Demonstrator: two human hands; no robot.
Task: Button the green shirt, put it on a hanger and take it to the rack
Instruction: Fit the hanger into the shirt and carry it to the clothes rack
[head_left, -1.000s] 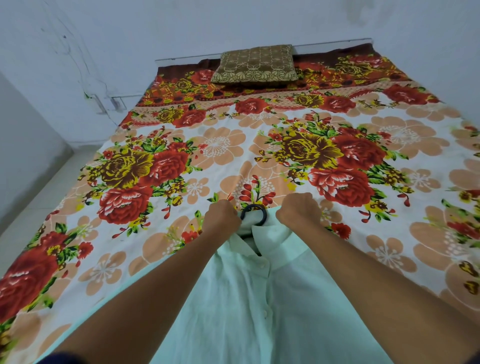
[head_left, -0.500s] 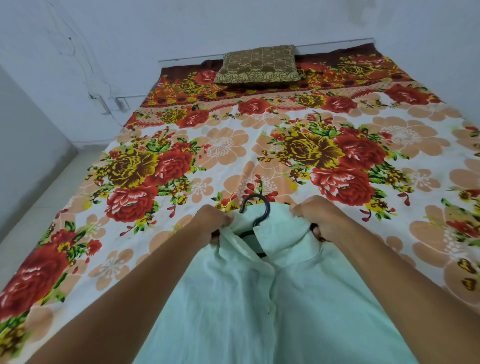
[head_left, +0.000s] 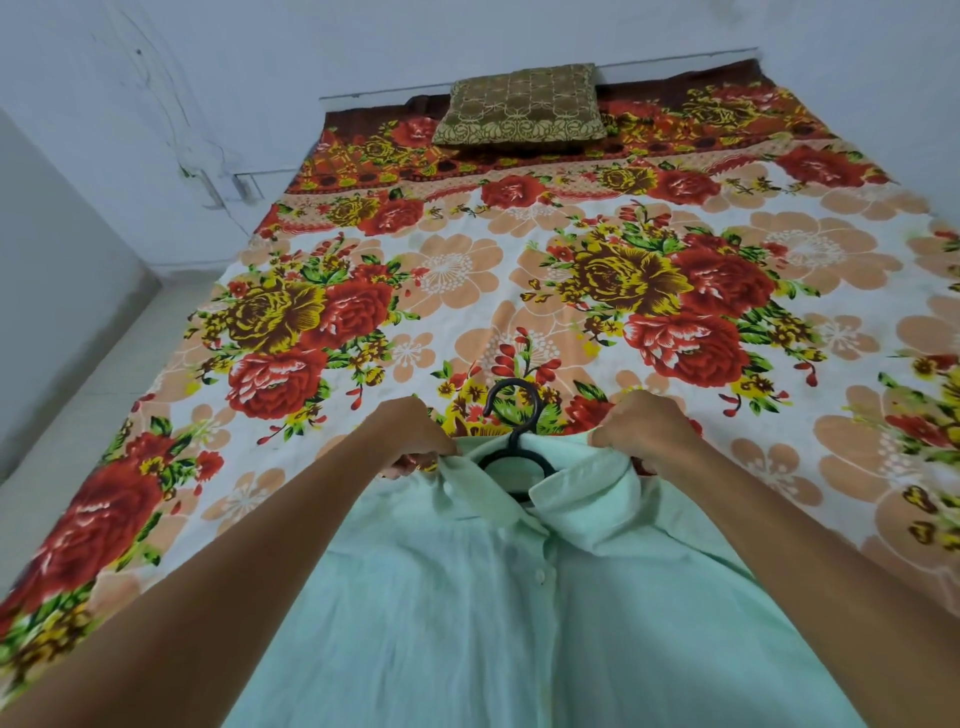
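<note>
Fingers (head_left: 415, 460) of the left hand (head_left: 410, 434) pinch the green shirt (head_left: 467, 597) at one side of its collar, while the right hand (head_left: 641, 428) grips the other side. The shirt lies buttoned on the bed (head_left: 467, 270), with a black hanger (head_left: 511, 441) inside its neck and the hook poking out above the collar. Beyond, a brown pillow (head_left: 519, 106) rests against the wall.

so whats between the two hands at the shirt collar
In the head view, the black hanger sits between the left hand and right hand, its hook rising out of the green shirt collar, which both hands grip.
</note>
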